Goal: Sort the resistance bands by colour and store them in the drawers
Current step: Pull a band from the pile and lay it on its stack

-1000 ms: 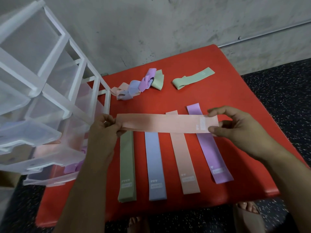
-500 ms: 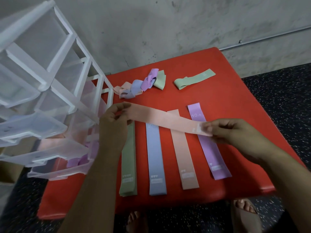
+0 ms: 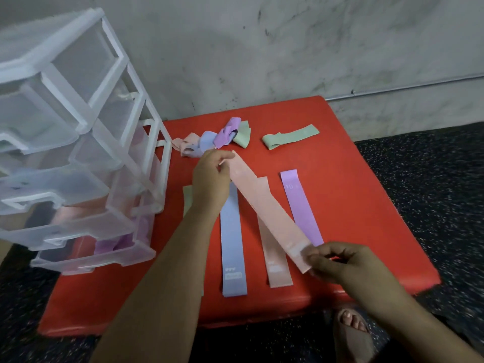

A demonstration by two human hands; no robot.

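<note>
I hold a pink band [image 3: 267, 208] slanted over the red desk [image 3: 366, 205]. My left hand [image 3: 209, 179] fingers pinch its far end. My right hand [image 3: 353, 268] fingers pinch its near end. A blue band [image 3: 233, 244] and a purple band [image 3: 301, 208] lie flat beside it. I think a green band [image 3: 187, 197] hides under my left arm. The drawers [image 3: 86, 119] stand on the left.

Head view — looking down, close over the red table [image 3: 340, 158].

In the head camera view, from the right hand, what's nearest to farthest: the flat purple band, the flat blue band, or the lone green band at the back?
From the right hand:
1. flat purple band, just beyond it
2. flat blue band, to its left
3. lone green band, far at the back
</note>
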